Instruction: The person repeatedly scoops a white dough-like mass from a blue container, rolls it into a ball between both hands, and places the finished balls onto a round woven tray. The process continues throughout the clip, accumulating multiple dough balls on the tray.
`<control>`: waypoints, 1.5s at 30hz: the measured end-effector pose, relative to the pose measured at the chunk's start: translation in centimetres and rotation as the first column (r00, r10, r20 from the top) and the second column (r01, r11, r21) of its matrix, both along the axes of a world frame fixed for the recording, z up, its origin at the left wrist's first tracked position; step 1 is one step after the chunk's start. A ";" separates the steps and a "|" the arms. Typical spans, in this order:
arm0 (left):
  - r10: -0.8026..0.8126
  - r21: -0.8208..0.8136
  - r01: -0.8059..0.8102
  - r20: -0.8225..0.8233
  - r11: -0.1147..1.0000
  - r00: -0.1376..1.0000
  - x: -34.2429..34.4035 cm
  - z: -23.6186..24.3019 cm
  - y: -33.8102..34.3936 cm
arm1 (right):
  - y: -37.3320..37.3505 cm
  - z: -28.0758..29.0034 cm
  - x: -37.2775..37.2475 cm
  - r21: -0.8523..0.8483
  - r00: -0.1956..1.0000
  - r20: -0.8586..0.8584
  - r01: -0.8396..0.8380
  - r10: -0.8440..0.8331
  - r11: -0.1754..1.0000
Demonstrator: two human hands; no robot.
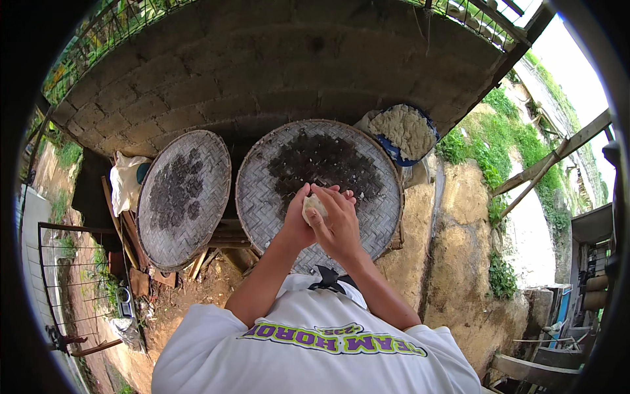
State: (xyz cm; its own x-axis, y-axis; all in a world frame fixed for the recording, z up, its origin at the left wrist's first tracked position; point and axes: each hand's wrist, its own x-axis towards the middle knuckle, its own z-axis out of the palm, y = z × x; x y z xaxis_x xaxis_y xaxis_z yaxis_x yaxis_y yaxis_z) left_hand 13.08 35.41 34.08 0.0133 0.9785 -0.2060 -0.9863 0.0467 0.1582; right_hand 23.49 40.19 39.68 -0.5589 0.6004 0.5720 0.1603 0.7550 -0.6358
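A pale, dough-like lump point(314, 205) is pressed between my two hands, over the near half of a large round woven bamboo tray point(259, 177). My left hand point(297, 220) cups it from the left side. Laid across it from the right, my right hand point(340, 226) has its fingers together over the left fingers. The hands hide part of the lump. A dark, damp patch point(321, 161) dotted with small white bits spreads over the tray's middle. Beyond the tray at the right, a blue basin point(392, 152) is heaped with a whitish, crumbly mass point(403, 130).
A second round woven tray point(213, 164) with a dark patch leans at the left, beside a white bag point(125, 187). A block wall point(197, 85) stands behind the trays. At the right are a concrete ledge point(459, 217) and a wooden rail point(551, 154); at the left, a metal grille point(62, 282).
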 end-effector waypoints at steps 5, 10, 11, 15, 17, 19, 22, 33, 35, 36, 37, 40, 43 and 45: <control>-0.036 -0.078 0.030 -0.075 0.997 0.997 -0.4 1.3 -0.5 | 0.6 -1.3 0.2 -0.485 0.970 -0.169 -0.234 0.172 0.842; 0.275 -0.287 -0.359 -0.292 0.888 0.916 0.9 1.6 -0.8 | 1.6 -3.3 -0.2 -0.876 0.760 -0.483 -0.415 -0.435 0.246; 0.313 -0.220 -0.421 -0.398 0.880 0.863 1.2 1.6 -1.1 | 1.8 -3.5 -0.3 -0.870 0.704 -0.486 -0.448 -0.518 0.206; 0.360 0.374 -0.070 -0.919 0.925 -0.158 1.6 1.4 -2.5 | 2.3 -3.9 -0.6 -0.842 0.654 -0.424 -0.540 -0.627 0.007; 0.348 0.401 -0.092 -0.870 0.911 -0.349 1.8 1.0 -2.7 | 2.0 -4.0 -0.6 -0.795 0.642 -0.433 -0.603 -0.633 -0.067; 0.352 0.479 -0.121 -0.772 0.870 -0.529 1.9 0.4 -2.4 | 1.5 -4.0 -0.6 -0.771 0.607 -0.441 -0.633 -0.661 -0.066; 0.382 0.177 -0.431 -0.807 0.885 0.452 1.7 -0.3 -1.0 | 0.5 -4.0 -0.4 -0.837 0.698 -0.523 -0.529 -0.489 0.139; 0.244 -0.290 -0.341 -0.322 0.894 0.915 0.5 2.4 1.5 | 1.5 -2.5 -1.2 -0.877 0.877 -0.426 -0.341 -0.220 0.339; 0.328 -0.317 -0.457 -0.385 0.831 0.863 0.6 2.8 1.2 | 0.8 -2.8 -1.2 -0.885 0.879 -0.442 -0.395 -0.178 0.246; 0.289 -0.222 -0.364 -0.310 0.905 0.906 0.4 2.9 0.9 | 0.7 -2.9 -1.3 -0.897 0.888 -0.433 -0.407 -0.155 0.173; 0.177 -0.159 -0.210 -0.200 0.965 0.964 -0.1 3.0 0.5 | 0.4 -3.1 -1.2 -0.781 0.955 -0.296 -0.251 0.016 0.572; 0.035 -0.218 -0.084 -0.220 0.972 0.975 -0.8 2.5 0.2 | 0.1 -3.2 -1.2 -0.104 0.956 -0.290 -0.073 0.041 0.992; 0.141 -0.247 -0.189 -0.199 0.951 0.970 -0.4 1.4 0.8 | 0.0 -3.0 -1.1 -0.748 0.906 -0.418 -0.297 -0.072 0.594; 0.247 -0.305 -0.317 -0.247 0.898 0.937 -0.1 0.5 0.8 | -0.2 -3.0 -1.0 -0.843 0.816 -0.515 -0.427 -0.262 0.328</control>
State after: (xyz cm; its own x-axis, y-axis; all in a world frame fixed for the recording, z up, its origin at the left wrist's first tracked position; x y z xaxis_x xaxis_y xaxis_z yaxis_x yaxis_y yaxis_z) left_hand 13.01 36.19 34.59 -0.3283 0.8069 -0.4910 -0.9158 -0.1445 0.3747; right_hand 22.46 39.98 36.68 -0.4892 0.8626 -0.1291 -0.4393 -0.3716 -0.8179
